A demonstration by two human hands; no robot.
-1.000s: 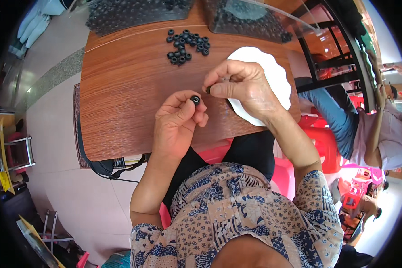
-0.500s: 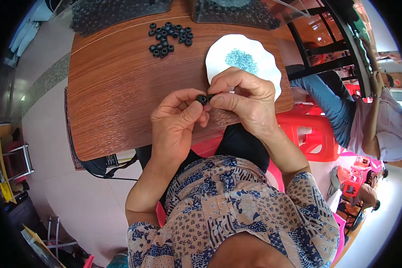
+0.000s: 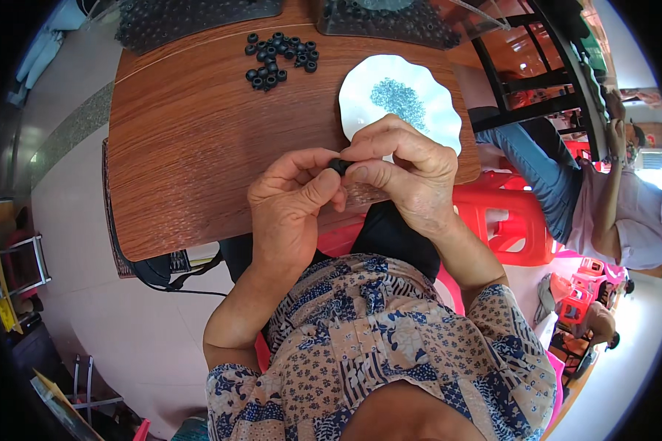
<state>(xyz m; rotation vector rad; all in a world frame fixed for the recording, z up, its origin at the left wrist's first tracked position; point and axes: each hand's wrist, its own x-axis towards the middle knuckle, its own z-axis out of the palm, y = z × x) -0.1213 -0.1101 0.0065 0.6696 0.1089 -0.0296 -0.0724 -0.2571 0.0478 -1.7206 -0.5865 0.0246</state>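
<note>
Above the table's near edge, my left hand (image 3: 290,206) pinches a small round black part (image 3: 337,165) between thumb and forefinger. My right hand (image 3: 413,173) meets it from the right, thumb and forefinger pressed together at the part's side. Whatever lies between those right fingertips is mostly covered. Beyond my hands, a loose group of similar black parts (image 3: 271,65) with holes lies on the brown table. A white scalloped plate (image 3: 443,110) past my right hand bears a patch of tiny grey-blue bits (image 3: 399,99).
Two clear bins, a left one (image 3: 198,26) and a right one (image 3: 382,29), stand at the table's far edge, filled with dark parts. Red plastic stools (image 3: 511,224) stand to the right, where another person (image 3: 596,187) sits. A black bag (image 3: 154,270) hangs below the table's left side.
The black part has turned, so its hole no longer faces up at me. My right fingertips have closed in on its side, covering the small dark bit seen between them before.
</note>
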